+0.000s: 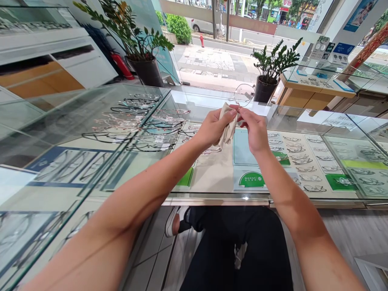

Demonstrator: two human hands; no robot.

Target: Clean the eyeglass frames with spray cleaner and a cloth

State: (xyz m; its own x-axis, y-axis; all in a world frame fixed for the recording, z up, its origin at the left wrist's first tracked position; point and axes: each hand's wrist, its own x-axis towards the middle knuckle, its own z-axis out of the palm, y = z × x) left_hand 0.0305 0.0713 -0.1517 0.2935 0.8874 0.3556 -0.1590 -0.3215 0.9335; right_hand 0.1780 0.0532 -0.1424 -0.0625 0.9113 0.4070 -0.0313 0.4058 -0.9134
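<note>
Above the glass display counter [212,178], both of my hands meet in front of me. My left hand [214,127] is closed on a cream-coloured cloth [227,131], which hangs in folds below the fingers. Thin-rimmed eyeglasses [244,85] are pinched in the fingers of my right hand [256,128]; one round lens stands up above the fingertips. The cloth lies against the frame where the hands come together. The rest of the eyeglasses is hidden behind the fingers and cloth.
Several loose eyeglasses [157,127] lie on the glass to the left. More frames [303,159] sit in rows inside the counter to the right. Beyond the counter stand two potted plants [145,72], a red fire extinguisher [121,64] and another display case [318,87].
</note>
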